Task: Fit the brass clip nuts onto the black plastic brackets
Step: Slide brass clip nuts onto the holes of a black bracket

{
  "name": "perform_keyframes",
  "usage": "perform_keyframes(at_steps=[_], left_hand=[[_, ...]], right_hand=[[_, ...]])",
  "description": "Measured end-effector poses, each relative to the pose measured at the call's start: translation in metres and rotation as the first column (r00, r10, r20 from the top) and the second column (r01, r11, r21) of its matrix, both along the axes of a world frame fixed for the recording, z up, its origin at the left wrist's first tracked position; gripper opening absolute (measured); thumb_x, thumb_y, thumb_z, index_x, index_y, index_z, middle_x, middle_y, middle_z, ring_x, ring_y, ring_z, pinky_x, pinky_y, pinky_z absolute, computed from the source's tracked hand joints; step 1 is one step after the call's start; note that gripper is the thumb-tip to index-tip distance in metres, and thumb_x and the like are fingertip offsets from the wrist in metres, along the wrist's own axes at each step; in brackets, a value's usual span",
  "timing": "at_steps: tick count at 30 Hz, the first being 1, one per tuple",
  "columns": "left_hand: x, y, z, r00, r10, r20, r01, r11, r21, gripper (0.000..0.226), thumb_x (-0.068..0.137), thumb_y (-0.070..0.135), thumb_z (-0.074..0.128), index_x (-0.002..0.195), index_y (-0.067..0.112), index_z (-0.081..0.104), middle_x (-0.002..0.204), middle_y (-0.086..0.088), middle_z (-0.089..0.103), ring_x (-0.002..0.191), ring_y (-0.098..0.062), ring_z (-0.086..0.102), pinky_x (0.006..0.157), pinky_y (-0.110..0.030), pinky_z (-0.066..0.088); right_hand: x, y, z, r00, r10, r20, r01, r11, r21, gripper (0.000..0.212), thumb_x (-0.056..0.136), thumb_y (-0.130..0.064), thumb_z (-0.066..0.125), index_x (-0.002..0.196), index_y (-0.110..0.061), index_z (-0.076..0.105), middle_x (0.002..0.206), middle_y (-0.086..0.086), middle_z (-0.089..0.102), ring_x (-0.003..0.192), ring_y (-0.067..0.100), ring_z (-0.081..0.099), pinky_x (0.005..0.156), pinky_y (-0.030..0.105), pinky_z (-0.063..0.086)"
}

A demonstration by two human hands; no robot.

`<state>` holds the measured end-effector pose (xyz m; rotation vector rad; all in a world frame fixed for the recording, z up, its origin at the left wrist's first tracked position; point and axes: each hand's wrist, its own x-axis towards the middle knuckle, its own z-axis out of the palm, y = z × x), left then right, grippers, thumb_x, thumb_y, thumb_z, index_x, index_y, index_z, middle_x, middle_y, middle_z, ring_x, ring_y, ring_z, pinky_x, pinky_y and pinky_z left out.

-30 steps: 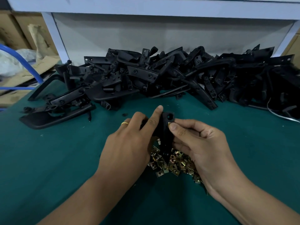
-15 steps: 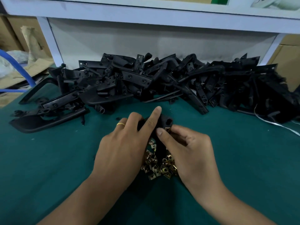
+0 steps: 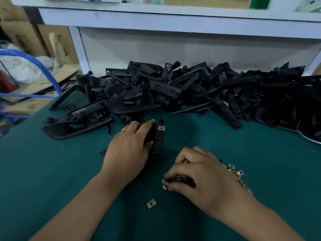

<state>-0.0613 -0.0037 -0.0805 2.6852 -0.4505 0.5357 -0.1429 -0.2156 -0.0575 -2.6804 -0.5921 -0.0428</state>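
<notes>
Two bare hands worked over the green table mat (image 3: 52,171). The left hand (image 3: 128,146), a gold ring (image 3: 123,130) on one finger, had its fingers curled round a black plastic bracket (image 3: 159,138) and held it standing on end on the mat, the forefinger laid along the bracket's upper edge. One brass clip nut (image 3: 161,128) already sat near the top of that bracket, just below a round hole.

The right hand (image 3: 196,174) rested low on the mat, nearer the camera and well apart from the bracket, its fingers bent down over a heap of brass clip nuts (image 3: 237,174). Fingertips (image 3: 169,176) touched several nuts at the heap's near-left edge; whether any nut was actually pinched could not be made out through the blur. A single loose clip nut (image 3: 151,203) lay apart on the mat, between the two forearms.

Behind the hands, a long pile of black brackets (image 3: 182,91) stretched across the mat against a white shelf frame (image 3: 173,16). Cardboard (image 3: 57,80) and a blue tube (image 3: 40,65) showed beyond the table's left edge.
</notes>
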Motion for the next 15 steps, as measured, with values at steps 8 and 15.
perform_keyframes(at_steps=[8, 15], left_hand=[[0.0, -0.001, -0.001, 0.999, -0.007, 0.039, 0.006, 1.0, 0.024, 0.064, 0.094, 0.028, 0.066, 0.153, 0.03, 0.041, 0.123, 0.003, 0.058, 0.106, -0.023, 0.059, 0.084, -0.036, 0.048], [-0.001, -0.008, -0.001, 0.998, -0.053, 0.043, 0.049, 0.993, 0.106, 0.064, 0.099, 0.033, 0.058, 0.157, 0.032, 0.032, 0.127, 0.003, 0.053, 0.108, -0.021, 0.057, 0.087, -0.034, 0.047]], right_hand=[[-0.002, 0.01, -0.009, 0.999, 0.004, 0.044, -0.009, 0.995, 0.1, 0.044, 0.09, -0.072, 0.049, 0.114, -0.044, 0.072, 0.106, -0.027, 0.048, 0.11, -0.001, 0.044, 0.097, 0.021, 0.036], [-0.002, 0.012, -0.009, 0.994, 0.076, 0.077, -0.081, 0.995, 0.06, 0.013, 0.099, -0.052, 0.063, 0.101, -0.039, 0.067, 0.099, -0.023, 0.054, 0.101, -0.001, 0.042, 0.094, 0.021, 0.033]])
